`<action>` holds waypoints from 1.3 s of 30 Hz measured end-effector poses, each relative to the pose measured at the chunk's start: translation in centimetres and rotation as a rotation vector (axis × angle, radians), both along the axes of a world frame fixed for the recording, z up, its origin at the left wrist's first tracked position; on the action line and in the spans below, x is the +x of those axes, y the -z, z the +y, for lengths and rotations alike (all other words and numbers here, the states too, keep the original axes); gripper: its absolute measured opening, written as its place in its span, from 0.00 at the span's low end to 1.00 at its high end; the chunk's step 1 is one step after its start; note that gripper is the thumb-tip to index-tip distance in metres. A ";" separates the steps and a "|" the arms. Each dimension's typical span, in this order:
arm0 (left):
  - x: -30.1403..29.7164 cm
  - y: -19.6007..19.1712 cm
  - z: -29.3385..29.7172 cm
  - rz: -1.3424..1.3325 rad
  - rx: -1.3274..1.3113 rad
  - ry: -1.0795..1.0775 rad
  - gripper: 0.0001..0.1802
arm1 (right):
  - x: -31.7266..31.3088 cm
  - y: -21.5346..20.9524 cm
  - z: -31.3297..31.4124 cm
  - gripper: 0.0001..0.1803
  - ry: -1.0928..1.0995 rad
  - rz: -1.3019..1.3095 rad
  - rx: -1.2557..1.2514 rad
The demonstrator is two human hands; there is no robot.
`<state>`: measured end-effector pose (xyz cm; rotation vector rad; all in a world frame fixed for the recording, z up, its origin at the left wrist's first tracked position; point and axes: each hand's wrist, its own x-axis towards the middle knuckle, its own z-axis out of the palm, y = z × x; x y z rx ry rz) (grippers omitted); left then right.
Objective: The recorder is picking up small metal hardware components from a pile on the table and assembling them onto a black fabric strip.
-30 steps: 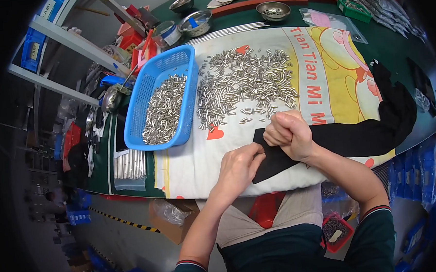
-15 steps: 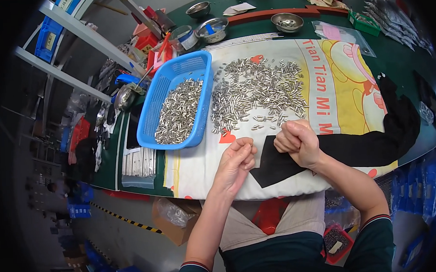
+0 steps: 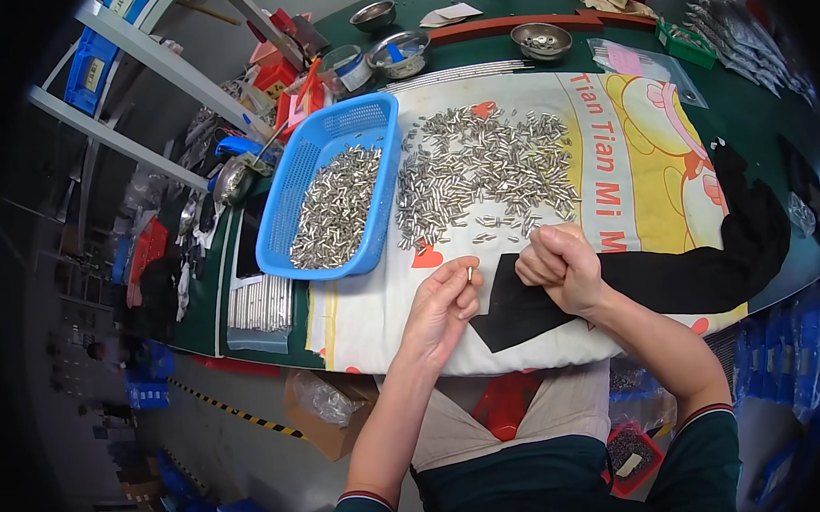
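Between the thumb and fingers of my left hand (image 3: 444, 308) is a small shiny metal pin (image 3: 470, 273). My right hand (image 3: 560, 266) is curled closed over the black cloth (image 3: 649, 280); whatever its fingers hold, if anything, is hidden. Just beyond my hands, a wide scatter of small metal pins (image 3: 489, 175) lies on a printed white and yellow towel (image 3: 386, 335). A blue perforated plastic basket (image 3: 273, 216), partly filled with similar metal pins (image 3: 335, 209), stands left of the scatter.
Metal bowls (image 3: 542, 42) stand along the far side of the green table (image 3: 741, 86). Bagged metal rods (image 3: 261, 304) lie left of the towel. A grey shelf frame (image 3: 159, 61) rises at the left. Bundled silvery packets (image 3: 739, 36) sit at the far right.
My left fingers have turned slightly, and the metal pin between them now shows more clearly. My right hand stays closed in almost the same place.
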<state>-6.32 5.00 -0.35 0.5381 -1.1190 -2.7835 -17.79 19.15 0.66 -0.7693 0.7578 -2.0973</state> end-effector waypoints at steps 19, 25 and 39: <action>-5.0 -0.8 -0.7 -0.117 -2.009 -0.181 0.11 | -0.1 0.0 0.0 0.24 0.015 0.034 0.015; -5.0 -0.5 -0.7 -0.198 -1.963 -0.130 0.10 | 0.0 0.0 0.0 0.24 0.018 0.031 0.019; -1.0 -1.6 1.6 0.266 -1.812 0.171 0.06 | 0.0 0.0 0.0 0.24 0.013 0.030 0.010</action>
